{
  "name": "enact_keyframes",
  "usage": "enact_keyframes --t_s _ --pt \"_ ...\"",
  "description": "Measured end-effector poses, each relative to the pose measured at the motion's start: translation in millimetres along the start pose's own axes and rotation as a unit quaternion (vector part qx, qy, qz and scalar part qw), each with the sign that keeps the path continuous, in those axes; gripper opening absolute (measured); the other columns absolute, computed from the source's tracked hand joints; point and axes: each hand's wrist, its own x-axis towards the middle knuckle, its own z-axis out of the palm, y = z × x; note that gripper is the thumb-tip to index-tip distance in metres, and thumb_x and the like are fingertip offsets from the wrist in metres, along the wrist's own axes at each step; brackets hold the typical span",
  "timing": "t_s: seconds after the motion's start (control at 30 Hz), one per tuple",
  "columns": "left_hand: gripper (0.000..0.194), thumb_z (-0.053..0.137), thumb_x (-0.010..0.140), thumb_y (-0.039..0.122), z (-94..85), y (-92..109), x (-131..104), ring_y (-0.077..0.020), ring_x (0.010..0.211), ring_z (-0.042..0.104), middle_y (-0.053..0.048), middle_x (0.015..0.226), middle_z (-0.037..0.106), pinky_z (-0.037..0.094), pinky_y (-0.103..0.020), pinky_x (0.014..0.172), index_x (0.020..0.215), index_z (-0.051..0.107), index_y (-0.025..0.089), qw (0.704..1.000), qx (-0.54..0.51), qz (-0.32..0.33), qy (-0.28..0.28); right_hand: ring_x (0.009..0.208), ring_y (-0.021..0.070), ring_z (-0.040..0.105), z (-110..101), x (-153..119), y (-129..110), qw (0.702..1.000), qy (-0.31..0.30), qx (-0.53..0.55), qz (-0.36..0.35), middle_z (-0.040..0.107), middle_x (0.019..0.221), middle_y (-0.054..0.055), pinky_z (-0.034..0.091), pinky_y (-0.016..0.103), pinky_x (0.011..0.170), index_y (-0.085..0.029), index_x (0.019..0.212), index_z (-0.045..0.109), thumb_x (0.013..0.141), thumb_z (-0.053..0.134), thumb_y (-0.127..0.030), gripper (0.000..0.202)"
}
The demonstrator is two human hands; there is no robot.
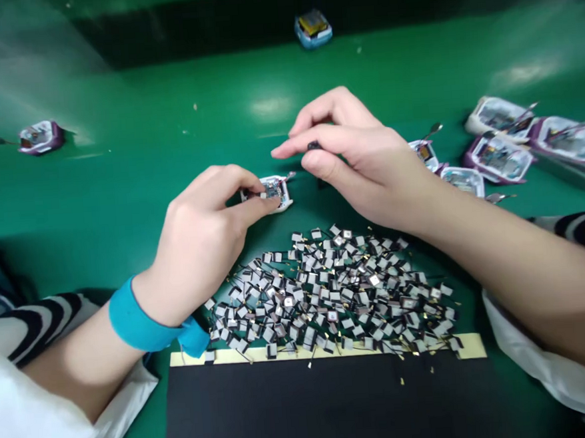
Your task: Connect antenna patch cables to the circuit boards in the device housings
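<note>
My left hand (203,225), with a teal band on its wrist, pinches a small white housing with a circuit board (273,192) between thumb and fingers on the green mat. A short lead with a metal end sticks out at its upper right. My right hand (358,154) hovers to the right of the housing, apart from it. Between its thumb and index finger is a small dark part (313,146), too small to name. In front of both hands lies a loose pile of small grey-and-black pieces with thin leads (327,290).
Several open purple and white housings (499,158) with boards sit at the right. A purple housing (41,138) lies far left, and a blue one with a yellow-topped part (313,29) at the back. A black sheet with a pale yellow strip (474,345) borders the pile in front.
</note>
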Motion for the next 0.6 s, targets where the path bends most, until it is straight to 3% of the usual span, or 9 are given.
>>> enact_keyframes --t_s 0.13,0.27,0.4,0.6 --pt "0.027 0.036 0.086 0.029 1.2 -0.9 0.3 -0.0143 0.077 0.056 -0.002 0.082 0.059 0.046 -0.026 0.065 0.082 0.062 0.022 0.997 -0.061 -0.049 -0.002 0.078 0.0117 0.056 -2.0 0.7 -11.4 0.998 0.060 0.035 0.005 0.057 0.078 -0.001 0.048 0.027 0.071 -0.025 0.091 0.062 0.080 0.052 -0.026 0.014" --pt "0.032 0.030 0.087 0.020 3.7 -4.1 -2.8 -0.0145 0.080 0.055 -0.001 0.082 0.057 0.045 -0.025 0.064 0.084 0.061 0.023 1.000 -0.028 0.008 0.005 0.066 0.0112 0.057 4.8 -1.4 -18.9 0.993 0.105 0.059 0.016 0.061 0.072 -0.002 0.048 0.025 0.056 -0.024 0.079 0.064 0.075 0.059 -0.027 0.007" --pt "0.033 0.030 0.085 0.013 5.7 -6.7 -6.1 -0.0158 0.083 0.054 -0.003 0.083 0.056 0.044 -0.025 0.064 0.081 0.062 0.022 0.999 0.011 0.032 0.000 0.060 0.0110 0.057 12.5 -2.6 -19.1 0.991 0.121 0.059 -0.012 0.062 0.068 -0.002 0.046 0.024 0.050 -0.025 0.075 0.064 0.072 0.063 -0.029 0.005" --pt "0.031 0.032 0.085 0.016 6.9 -6.8 -5.5 -0.0152 0.078 0.053 -0.003 0.082 0.056 0.043 -0.025 0.061 0.076 0.061 0.021 0.999 0.015 0.029 0.005 0.056 0.0105 0.056 15.0 -2.5 -20.2 0.992 0.110 0.021 -0.051 0.063 0.067 -0.002 0.045 0.023 0.049 -0.025 0.076 0.063 0.074 0.061 -0.028 0.004"
